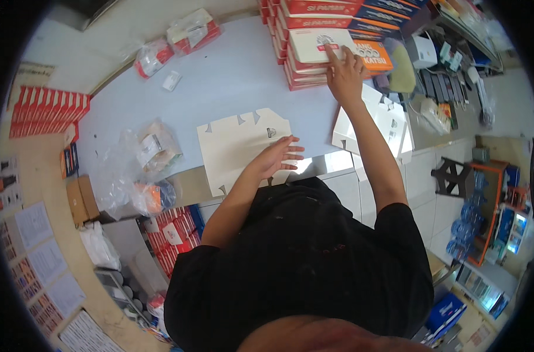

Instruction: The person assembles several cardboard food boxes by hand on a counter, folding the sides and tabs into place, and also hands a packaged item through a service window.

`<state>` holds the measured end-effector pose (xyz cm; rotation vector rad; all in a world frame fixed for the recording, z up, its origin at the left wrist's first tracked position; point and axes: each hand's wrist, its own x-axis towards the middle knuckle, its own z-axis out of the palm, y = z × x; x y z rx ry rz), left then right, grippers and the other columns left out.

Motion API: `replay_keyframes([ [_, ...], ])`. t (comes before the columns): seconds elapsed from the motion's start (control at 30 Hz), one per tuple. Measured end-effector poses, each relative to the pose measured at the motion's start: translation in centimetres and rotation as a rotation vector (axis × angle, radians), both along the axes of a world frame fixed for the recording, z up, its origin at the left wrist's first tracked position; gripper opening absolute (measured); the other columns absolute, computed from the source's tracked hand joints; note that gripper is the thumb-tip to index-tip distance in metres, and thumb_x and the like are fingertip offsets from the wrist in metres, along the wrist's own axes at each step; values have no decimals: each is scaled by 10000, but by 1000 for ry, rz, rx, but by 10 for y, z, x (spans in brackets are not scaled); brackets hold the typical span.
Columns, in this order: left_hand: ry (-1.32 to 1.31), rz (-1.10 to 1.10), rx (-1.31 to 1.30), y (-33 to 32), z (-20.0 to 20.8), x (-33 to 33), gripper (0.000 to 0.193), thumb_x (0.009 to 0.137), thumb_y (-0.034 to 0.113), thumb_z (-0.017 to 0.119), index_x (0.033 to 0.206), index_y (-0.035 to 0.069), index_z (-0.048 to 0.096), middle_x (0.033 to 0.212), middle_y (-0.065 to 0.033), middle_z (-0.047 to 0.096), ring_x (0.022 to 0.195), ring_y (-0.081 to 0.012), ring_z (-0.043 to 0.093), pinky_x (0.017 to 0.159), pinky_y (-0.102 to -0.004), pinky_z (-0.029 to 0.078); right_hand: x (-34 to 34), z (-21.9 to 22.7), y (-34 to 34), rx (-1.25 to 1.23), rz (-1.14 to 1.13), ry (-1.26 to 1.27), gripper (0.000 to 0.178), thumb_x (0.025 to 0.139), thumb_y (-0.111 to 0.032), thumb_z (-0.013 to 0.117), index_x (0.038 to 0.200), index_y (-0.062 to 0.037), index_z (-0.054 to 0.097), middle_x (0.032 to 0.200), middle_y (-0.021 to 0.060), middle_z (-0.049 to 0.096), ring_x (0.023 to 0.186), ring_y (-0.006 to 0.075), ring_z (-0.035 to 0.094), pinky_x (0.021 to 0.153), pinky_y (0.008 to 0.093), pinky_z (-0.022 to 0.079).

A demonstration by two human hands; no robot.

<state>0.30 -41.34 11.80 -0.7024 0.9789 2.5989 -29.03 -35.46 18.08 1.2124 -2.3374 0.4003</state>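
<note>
A flat white cardboard box blank (229, 141) with notched edges lies at the table's near edge. My left hand (274, 158) is over its right side, fingers spread and nothing in them; whether it touches the card I cannot tell. Farther away to the right, my right hand (345, 76) reaches to a folded white-topped box (309, 47) on a lower pile of red-and-white boxes. Its fingers are stretched out on the right part of that box's top, apart from each other. More white box blanks (348, 129) lie partly folded beneath my right forearm.
Tall stacks of red boxes (318, 8) and blue-and-orange boxes (375, 28) stand at the back. Plastic-wrapped packs (193, 32) and clear bags (117, 170) lie on the table (132, 97). Red boxes (170, 232) fill a space below it. A dark stool (453, 177) stands at right.
</note>
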Motion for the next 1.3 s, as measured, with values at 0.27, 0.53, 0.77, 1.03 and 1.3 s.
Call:
replay_keyframes([
  [0.27,204,-180,-971,41,-10,-73,508,897,337,745,1278,44,581,1112,-118,699,920,-212,691,772,-344,566,18,0,132,-280,-226,-181,637,826,-159,699,1436,-193,516,1424,204,448,1285,414,420,1073,545,327],
  [0.53,-100,171,-1549,116,-105,-214,673,788,297,830,1347,25,573,1256,-224,635,1177,-356,601,988,-431,489,56,-61,347,-186,-569,-458,640,823,-153,719,1426,-132,506,1354,256,481,1272,434,452,1057,544,360],
  [0.77,-217,340,-1389,121,-102,-229,268,769,203,853,945,25,755,804,-99,754,695,-217,707,691,-346,549,51,-72,441,-259,-475,-613,606,832,-111,723,1397,-83,506,1338,246,499,1261,424,458,1060,529,366],
  [1.03,-252,236,-1797,134,-54,-216,190,942,169,668,990,7,754,848,-179,743,732,-339,710,705,-393,551,54,-74,454,-255,-270,-784,540,836,-80,720,1340,-37,530,1286,220,552,1239,405,489,1073,477,384],
  [1.3,5,671,-1813,145,-79,-212,323,996,95,565,1296,9,646,1276,-261,633,1180,-389,627,978,-426,519,81,-65,431,-275,-272,-755,561,836,-91,727,1355,-31,520,1293,251,528,1247,426,478,1066,485,398],
])
